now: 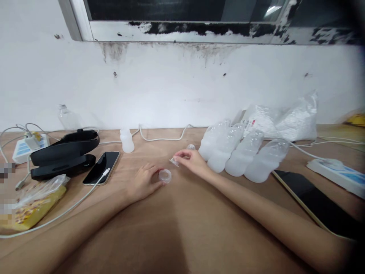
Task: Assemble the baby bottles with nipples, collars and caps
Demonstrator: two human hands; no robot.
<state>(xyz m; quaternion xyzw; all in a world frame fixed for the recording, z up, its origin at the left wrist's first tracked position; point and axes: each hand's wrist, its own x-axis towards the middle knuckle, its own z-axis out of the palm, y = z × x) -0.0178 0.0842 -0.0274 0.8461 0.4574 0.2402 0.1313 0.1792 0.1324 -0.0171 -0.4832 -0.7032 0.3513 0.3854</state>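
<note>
1. Brown tabletop (159,232) runs beneath both your forearms; take the clear ring (165,176) resting on it as the centre of your clock, with 12 towards the wall.
2. At 9 o'clock, your left hand (145,180) curves against that ring, thumb and fingers bent around its near and far edges. Light side pressure should be enough to steady it; a hard squeeze could tip or distort such thin plastic.
3. At 1 o'clock, just beyond the ring, your right hand (194,161) pinches a small clear fitting (173,162) between thumb and fingertips. Its exact shape is too blurred to tell. Grip it by the edge, wrist low, so you can see both parts at once.
4. Between 1 and 2, a clear dome (191,147) sits just behind your right hand; watch that your knuckles don't nudge it.
5. Between 2 and 3, four frosted bottles (242,160) with clear tops stand close together near your right forearm, so small wrist movements look safest.
6. Between 10 and 11, farther off, one frosted bottle (127,141) stands upright, well apart from your fingers.
</note>
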